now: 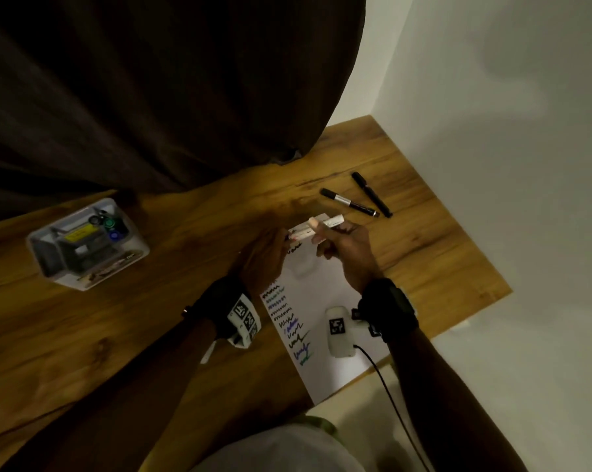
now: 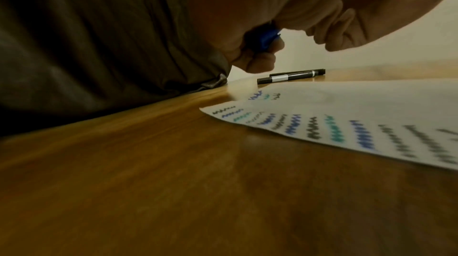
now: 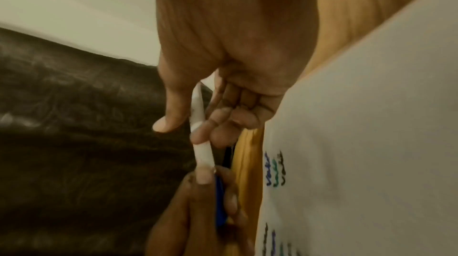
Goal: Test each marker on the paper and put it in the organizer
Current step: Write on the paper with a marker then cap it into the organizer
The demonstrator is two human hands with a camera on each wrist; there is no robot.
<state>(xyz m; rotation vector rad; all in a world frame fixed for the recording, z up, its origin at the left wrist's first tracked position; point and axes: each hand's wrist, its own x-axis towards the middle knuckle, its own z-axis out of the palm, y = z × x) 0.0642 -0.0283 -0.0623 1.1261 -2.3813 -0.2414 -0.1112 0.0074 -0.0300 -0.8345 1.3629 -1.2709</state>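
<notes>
While the paper (image 1: 325, 301) lies flat on the table (image 1: 117, 335), I hold a white marker (image 1: 316, 227) just above its far end: right hand (image 1: 350, 257) pinching the barrel, left hand (image 1: 263, 260) gripping the blue cap (image 2: 266, 40). Organizer (image 1: 86, 243) sits well left; two black markers (image 1: 359, 199) lie beyond my hands.

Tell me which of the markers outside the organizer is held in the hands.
The white-barrelled marker with the blue cap: the right hand grips its barrel, the left hand its cap end. The two black markers lie untouched on the table.
</notes>
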